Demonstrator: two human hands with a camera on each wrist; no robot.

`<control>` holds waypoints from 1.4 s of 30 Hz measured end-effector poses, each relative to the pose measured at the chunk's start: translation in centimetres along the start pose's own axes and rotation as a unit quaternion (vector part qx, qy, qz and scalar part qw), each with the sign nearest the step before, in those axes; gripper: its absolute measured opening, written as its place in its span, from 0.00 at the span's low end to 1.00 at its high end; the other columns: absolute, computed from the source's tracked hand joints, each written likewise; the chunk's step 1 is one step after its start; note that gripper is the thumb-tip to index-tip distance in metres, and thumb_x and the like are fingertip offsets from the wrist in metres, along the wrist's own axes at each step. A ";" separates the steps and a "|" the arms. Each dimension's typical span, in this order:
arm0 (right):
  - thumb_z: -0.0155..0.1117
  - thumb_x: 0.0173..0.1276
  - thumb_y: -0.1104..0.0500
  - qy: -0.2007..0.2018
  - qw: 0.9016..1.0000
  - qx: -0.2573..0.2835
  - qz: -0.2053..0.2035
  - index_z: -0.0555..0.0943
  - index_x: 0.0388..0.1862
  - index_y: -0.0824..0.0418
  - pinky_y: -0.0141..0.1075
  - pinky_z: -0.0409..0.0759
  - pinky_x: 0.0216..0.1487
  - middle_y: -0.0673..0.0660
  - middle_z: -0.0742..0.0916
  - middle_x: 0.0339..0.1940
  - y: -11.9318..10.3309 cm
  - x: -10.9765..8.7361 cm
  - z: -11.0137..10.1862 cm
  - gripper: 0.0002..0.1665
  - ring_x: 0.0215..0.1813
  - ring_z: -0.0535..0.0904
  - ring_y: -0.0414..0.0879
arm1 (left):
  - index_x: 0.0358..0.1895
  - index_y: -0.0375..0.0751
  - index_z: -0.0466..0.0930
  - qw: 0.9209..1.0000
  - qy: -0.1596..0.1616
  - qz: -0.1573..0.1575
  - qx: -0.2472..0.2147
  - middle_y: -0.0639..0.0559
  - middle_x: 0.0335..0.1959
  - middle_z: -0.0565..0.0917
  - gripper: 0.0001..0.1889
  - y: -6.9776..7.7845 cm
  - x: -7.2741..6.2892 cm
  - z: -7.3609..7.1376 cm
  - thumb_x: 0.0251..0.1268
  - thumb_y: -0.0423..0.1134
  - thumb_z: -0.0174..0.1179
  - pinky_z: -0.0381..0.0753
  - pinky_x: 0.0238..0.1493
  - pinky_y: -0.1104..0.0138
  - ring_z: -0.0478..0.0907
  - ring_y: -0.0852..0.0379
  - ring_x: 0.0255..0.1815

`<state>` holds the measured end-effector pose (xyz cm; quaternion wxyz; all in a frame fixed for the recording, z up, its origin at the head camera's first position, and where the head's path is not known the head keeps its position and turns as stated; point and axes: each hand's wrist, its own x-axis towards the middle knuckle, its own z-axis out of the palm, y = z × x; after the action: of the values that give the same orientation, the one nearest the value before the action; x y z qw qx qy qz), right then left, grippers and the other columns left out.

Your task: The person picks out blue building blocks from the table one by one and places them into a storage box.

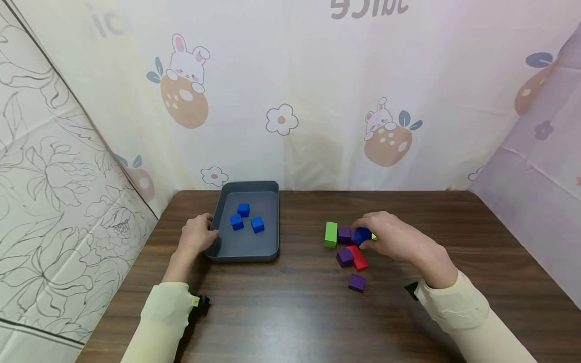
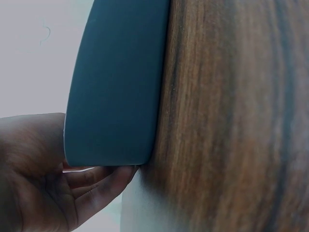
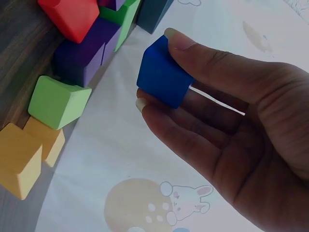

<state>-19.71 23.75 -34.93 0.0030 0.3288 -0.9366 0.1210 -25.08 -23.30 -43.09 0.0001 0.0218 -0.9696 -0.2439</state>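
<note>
My left hand (image 1: 192, 238) holds the left side of a dark grey tray (image 1: 245, 248); in the left wrist view its fingers curl against the outer wall, the thumb hidden. Three blue cubes (image 1: 257, 225) lie inside the tray. My right hand (image 1: 396, 238) pinches another blue block (image 3: 164, 73) between thumb and fingertips, above the table in the right wrist view. Below and beside this hand lie a green block (image 1: 331, 234), several purple blocks (image 1: 345, 257) and a red block (image 1: 358, 258).
A light green block (image 3: 55, 102) and yellow blocks (image 3: 19, 162) show in the right wrist view, close to the purple ones. One purple block (image 1: 356, 283) lies apart, nearer the front. A patterned curtain (image 1: 290, 146) hangs along the back of the wooden table (image 1: 281, 317).
</note>
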 end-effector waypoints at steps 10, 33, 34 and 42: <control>0.82 0.59 0.68 -0.004 1.000 0.014 -0.012 0.89 0.50 0.62 0.48 0.86 0.50 0.52 0.89 0.45 -1.2 1.0 -0.6 0.19 0.46 0.85 0.46 | 0.65 0.26 0.78 1.000 -0.001 -0.003 -0.005 0.27 0.57 0.84 0.24 0.1 0.0 0.0 0.71 0.36 0.63 0.79 0.60 0.39 0.81 0.29 0.57; 0.81 0.62 0.65 -0.012 0.996 -0.014 -0.085 0.88 0.52 0.60 0.43 0.85 0.51 0.50 0.89 0.44 -5.4 6.7 -1.7 0.19 0.47 0.84 0.44 | 0.65 0.26 0.77 1.000 -0.006 -0.003 -0.005 0.28 0.56 0.84 0.24 0.3 0.1 -0.1 0.71 0.36 0.63 0.80 0.58 0.40 0.81 0.30 0.55; 0.82 0.62 0.65 -0.013 0.996 -0.013 -0.085 0.88 0.52 0.60 0.43 0.85 0.52 0.49 0.88 0.44 -5.6 6.9 -1.6 0.19 0.47 0.84 0.44 | 0.65 0.26 0.78 1.000 -0.006 -0.005 -0.005 0.28 0.56 0.84 0.24 0.3 0.1 -0.1 0.71 0.36 0.63 0.80 0.57 0.40 0.81 0.30 0.55; 0.82 0.61 0.66 -0.015 0.995 -0.011 -0.098 0.88 0.52 0.60 0.41 0.84 0.51 0.50 0.88 0.43 -7.0 9.3 -1.0 0.20 0.46 0.83 0.44 | 0.65 0.26 0.77 1.000 -0.004 -0.007 -0.006 0.28 0.56 0.84 0.24 0.0 0.1 -0.1 0.71 0.36 0.62 0.80 0.57 0.41 0.81 0.31 0.54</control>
<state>-22.72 12.95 -31.63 0.0047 0.4210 -0.9009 0.1052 -25.19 -23.33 -42.94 -0.0051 0.0280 -0.9678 -0.2502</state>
